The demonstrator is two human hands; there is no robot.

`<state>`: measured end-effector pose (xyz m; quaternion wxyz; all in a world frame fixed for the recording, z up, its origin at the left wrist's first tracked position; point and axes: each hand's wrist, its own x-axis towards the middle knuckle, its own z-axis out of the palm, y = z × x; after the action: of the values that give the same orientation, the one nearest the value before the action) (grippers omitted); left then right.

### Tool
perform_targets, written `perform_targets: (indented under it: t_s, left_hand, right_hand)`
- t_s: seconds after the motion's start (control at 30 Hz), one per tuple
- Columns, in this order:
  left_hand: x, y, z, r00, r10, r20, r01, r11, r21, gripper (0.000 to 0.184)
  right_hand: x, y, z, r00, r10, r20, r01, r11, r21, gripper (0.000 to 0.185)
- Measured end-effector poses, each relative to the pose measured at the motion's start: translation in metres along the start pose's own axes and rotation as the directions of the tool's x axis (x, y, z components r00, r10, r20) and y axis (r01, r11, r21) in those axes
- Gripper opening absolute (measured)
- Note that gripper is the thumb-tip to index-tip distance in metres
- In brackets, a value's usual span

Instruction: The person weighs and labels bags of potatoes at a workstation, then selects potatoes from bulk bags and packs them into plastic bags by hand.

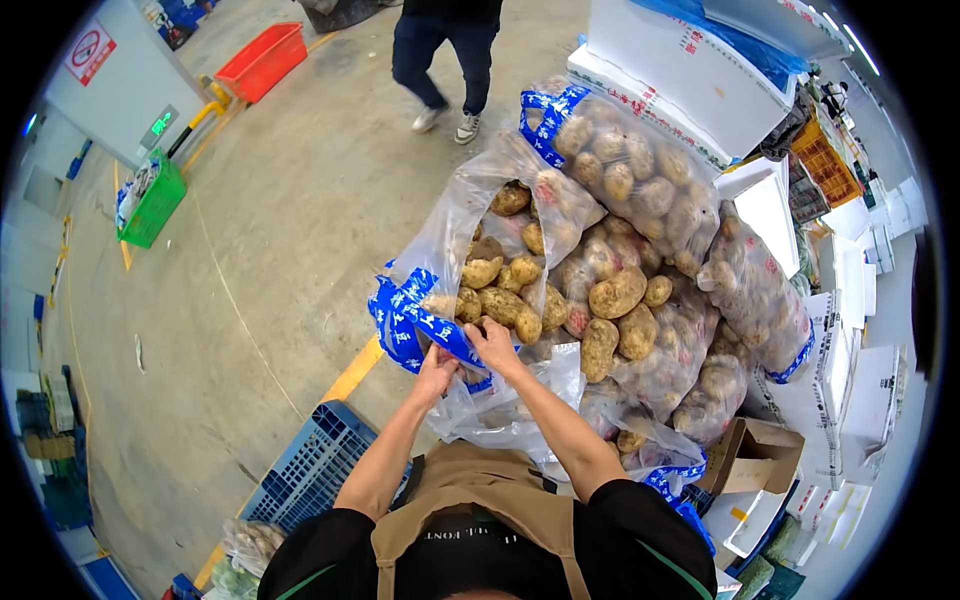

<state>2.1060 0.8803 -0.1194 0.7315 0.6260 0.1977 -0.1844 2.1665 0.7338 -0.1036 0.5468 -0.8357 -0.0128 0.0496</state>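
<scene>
A clear plastic bag of potatoes (568,205) with a blue printed band (408,318) lies in front of me, with a wide opening in its side. Through it, several potatoes (500,303) show. My left hand (436,374) is closed on the lower edge of the blue band. Just to its right, my right hand (492,345) has its fingers curled over the same band, close to the potatoes. Both sets of fingertips are partly hidden by the plastic. Loose potatoes (617,292) rest on neighbouring bags to the right.
More full potato bags (640,170) are piled to the right, beside white foam boxes (690,70) and a cardboard box (752,455). A blue pallet (315,465) lies at lower left. A person (445,50) stands ahead. Red (262,62) and green crates (155,205) sit farther left.
</scene>
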Motion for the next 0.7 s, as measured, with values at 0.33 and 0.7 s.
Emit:
perform_targets:
  t_s: [0.33,0.7]
  left_hand:
    - [-0.010,-0.012,-0.001,0.973,0.218,-0.080,-0.190,0.945,0.265,0.044]
    - [-0.031,0.022,-0.002,0.954,0.288,-0.077,-0.244,0.903,0.354,0.038]
  right_hand:
    - [0.134,0.021,-0.016,0.929,0.234,-0.286,-0.332,0.868,-0.370,0.049]
    - [0.235,-0.003,0.041,0.693,0.665,-0.279,-0.629,0.366,-0.686,0.055]
